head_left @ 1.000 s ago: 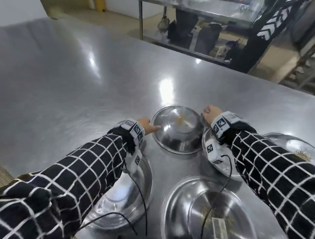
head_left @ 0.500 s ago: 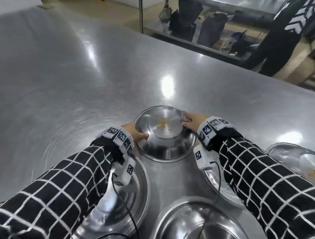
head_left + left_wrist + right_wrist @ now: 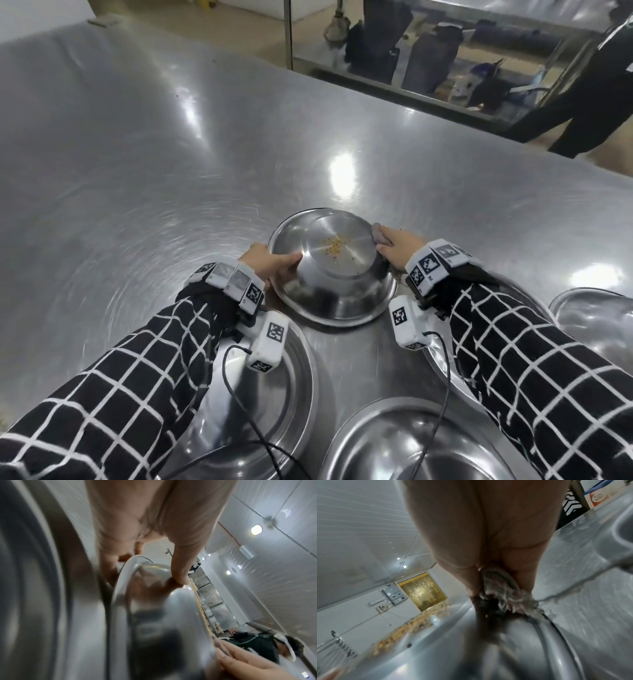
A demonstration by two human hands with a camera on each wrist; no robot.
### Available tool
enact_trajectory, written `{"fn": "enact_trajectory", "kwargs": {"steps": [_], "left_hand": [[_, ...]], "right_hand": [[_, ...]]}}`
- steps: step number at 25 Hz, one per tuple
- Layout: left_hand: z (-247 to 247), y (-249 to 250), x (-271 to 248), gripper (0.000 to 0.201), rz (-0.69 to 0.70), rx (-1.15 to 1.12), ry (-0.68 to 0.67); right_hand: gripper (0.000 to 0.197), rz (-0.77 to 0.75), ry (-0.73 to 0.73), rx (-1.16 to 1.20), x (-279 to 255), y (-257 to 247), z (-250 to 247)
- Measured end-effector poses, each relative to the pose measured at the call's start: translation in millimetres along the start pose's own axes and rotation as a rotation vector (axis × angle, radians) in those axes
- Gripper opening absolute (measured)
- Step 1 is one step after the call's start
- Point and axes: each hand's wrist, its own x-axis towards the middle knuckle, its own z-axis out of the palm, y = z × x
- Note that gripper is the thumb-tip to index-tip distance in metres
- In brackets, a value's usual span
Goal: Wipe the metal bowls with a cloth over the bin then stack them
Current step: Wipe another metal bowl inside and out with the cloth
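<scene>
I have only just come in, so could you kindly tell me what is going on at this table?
A person is holding a metal bowl with both hands over a steel table. The left hand holds its near-left rim; the right hand holds the right rim with a grey cloth bunched in its grip. Yellow crumbs lie in the tilted bowl. Other bowls sit unstacked nearer the person. No bin is in view.

Left hand [image 3: 265,262] grips bowl [image 3: 337,274] rim, thumb inside. Right hand [image 3: 397,247] grips opposite rim, cloth [image 3: 378,234] pinched in fingers. Both arms outstretched.
</scene>
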Motion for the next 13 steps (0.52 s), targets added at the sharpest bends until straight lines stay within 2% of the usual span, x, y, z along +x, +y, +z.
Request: {"fn": "enact_trajectory", "kwargs": {"steps": [2, 4, 5, 6, 7, 13], "left_hand": [[-3, -6, 17, 0.112, -0.011, -0.194, 0.003], [-11, -3, 24, 0.123, 0.036, -0.315, 0.010], [-16, 3, 20, 0.129, 0.068, -0.336, 0.021], [-21, 13, 4, 0.134, 0.107, -0.375, 0.025], [-24, 17, -1, 0.136, 0.127, -0.405, 0.034], [-50, 42, -67, 0.130, 0.262, -0.478, 0.001]], "right_hand": [[0.014, -0.002, 0.058, 0.042, -4, -4, 2], [0.015, 0.012, 0.081, 0.107, -6, -6, 6], [0.020, 0.017, 0.095, 0.147, -9, -8, 7], [0.032, 0.030, 0.118, 0.192, -11, -11, 9], [0.040, 0.041, 0.156, 0.242, -14, -14, 10], [0.043, 0.036, 0.405, 0.539, -56, -39, -4]]}}
